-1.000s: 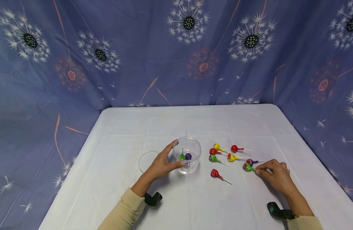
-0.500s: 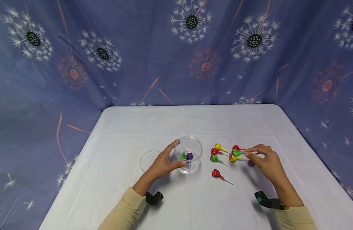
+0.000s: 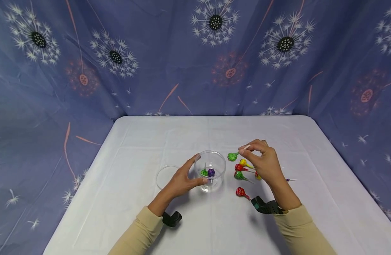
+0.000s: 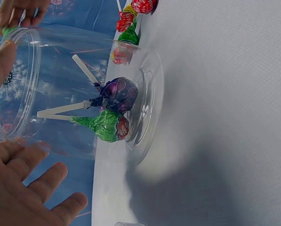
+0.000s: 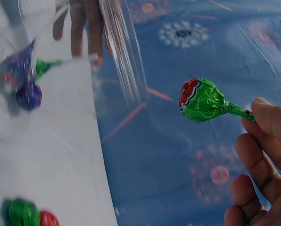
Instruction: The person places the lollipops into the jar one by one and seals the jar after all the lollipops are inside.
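In the head view my left hand holds a clear plastic jar near its rim, thumb in front and fingers behind. Purple and green lollipops stand heads down inside; the left wrist view shows a purple lollipop touching a green one. My right hand pinches another green lollipop by its stick, close to the wrapper's neck. That lollipop hangs in the air, right of the jar's rim and apart from it. Below the right hand lie red, yellow and green lollipops, some hidden behind the hand and wrist.
A red lollipop lies nearer the front, its stick partly behind the right wrist's black camera. Left of the jar lies a clear round lid, partly behind the left hand. A white cloth covers the table; a patterned blue curtain surrounds it.
My right hand has picked up the green lollipop from the right side of the group and carried it left and up towards the jar. The left hand and jar have stayed in place.
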`<state>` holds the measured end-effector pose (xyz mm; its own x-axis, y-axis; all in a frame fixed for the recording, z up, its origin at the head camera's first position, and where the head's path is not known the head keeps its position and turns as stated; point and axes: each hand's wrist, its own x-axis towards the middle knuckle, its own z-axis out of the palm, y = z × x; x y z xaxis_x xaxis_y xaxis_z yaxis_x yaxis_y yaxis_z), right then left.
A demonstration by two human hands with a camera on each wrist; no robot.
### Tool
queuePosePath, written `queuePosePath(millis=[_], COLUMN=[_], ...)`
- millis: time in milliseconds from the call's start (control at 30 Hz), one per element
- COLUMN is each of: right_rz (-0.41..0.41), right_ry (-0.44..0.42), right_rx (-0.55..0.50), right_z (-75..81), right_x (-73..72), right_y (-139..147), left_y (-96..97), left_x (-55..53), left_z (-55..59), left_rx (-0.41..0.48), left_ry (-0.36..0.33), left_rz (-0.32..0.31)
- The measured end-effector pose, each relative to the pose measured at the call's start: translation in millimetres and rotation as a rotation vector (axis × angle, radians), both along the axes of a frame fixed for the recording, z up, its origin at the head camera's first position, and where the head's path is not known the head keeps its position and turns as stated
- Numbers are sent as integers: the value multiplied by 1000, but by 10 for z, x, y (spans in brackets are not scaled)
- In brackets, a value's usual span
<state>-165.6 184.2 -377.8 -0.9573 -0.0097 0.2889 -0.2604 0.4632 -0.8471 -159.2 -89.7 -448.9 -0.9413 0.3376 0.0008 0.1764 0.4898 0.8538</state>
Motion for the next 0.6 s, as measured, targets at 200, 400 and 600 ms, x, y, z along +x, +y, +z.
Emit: queuePosePath(millis=[200,400,600], right_rz=[92,146,170], right_ry=[39,130,189], right_rx=[13,102,220], right_z=[-68,-178,-251], right_x=[-104,-161,-172], right_y=[-285,-478,-597], left_y=[-3,-9,-23], left_x=[4,7,4], left_z=[11,17,13], left_rx=[2,8,13], left_ry=[-6,-10,-16], left_rz=[0,-5,-8])
